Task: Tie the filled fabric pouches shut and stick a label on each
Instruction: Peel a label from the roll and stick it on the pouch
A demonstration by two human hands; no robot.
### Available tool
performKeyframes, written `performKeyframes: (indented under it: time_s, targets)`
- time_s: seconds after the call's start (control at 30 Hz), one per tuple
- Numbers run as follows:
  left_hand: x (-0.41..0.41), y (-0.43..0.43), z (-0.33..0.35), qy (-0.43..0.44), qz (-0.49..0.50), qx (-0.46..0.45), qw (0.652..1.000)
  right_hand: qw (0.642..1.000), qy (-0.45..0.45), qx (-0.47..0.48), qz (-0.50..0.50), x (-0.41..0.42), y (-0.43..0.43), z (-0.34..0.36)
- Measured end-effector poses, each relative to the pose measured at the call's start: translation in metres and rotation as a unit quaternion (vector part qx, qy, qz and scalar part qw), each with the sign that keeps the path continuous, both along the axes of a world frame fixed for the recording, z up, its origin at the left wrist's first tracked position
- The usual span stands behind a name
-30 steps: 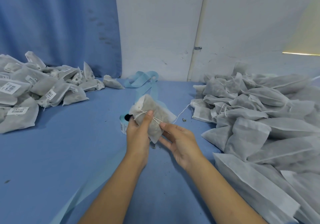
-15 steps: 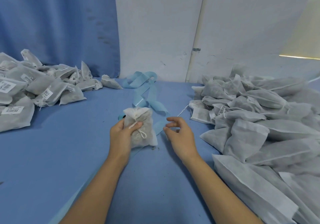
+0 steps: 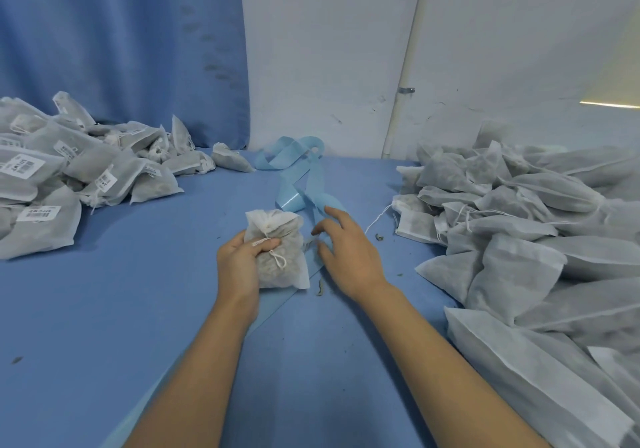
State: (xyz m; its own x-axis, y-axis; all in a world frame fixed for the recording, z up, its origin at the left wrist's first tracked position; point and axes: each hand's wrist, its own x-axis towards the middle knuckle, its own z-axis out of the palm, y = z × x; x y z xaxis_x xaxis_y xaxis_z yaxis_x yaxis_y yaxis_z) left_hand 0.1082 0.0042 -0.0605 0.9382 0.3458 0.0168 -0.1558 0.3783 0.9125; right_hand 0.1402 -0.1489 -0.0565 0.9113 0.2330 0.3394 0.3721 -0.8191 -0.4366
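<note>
A small white fabric pouch (image 3: 280, 260), filled and tied with a knotted white string, sits in the middle of the blue table (image 3: 121, 309). My left hand (image 3: 242, 260) grips it from the left, thumb across its gathered neck. My right hand (image 3: 346, 250) hovers just right of the pouch with fingers loosely spread, holding nothing, over the light blue label backing strip (image 3: 298, 184).
A heap of tied, labelled pouches (image 3: 62, 177) lies at the left. A large pile of unlabelled pouches (image 3: 526, 233) with loose strings fills the right side. The backing strip curls toward the back wall. Small crumbs (image 3: 319, 288) dot the table near the pouch.
My right hand has let go of the string and drawn off to the right. My left hand has lowered the tied pouch onto the table.
</note>
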Motion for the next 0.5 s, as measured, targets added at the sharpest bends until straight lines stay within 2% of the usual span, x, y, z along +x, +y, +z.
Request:
performKeyframes:
  time_s: [0.13,0.23,0.37,0.43,0.5]
  targets:
    - [-0.004,-0.004,0.002,-0.019,-0.012,0.036,0.999,0.999,-0.037,0.013,-0.005,-0.004,-0.004,0.001]
    - [-0.009,-0.010,0.004,-0.048,-0.054,0.101,0.992,0.998,-0.064,-0.001,-0.005,-0.009,-0.008,0.002]
    - [-0.013,-0.017,0.003,-0.065,-0.113,0.230,0.964,0.994,-0.102,-0.019,-0.026,-0.015,-0.016,0.002]
    - [-0.016,-0.020,0.002,-0.091,-0.104,0.305,0.942,0.991,-0.123,-0.002,-0.048,-0.018,-0.022,0.003]
    - [-0.017,-0.021,0.002,-0.099,-0.093,0.328,0.935,0.989,-0.131,0.017,-0.064,-0.020,-0.027,0.003]
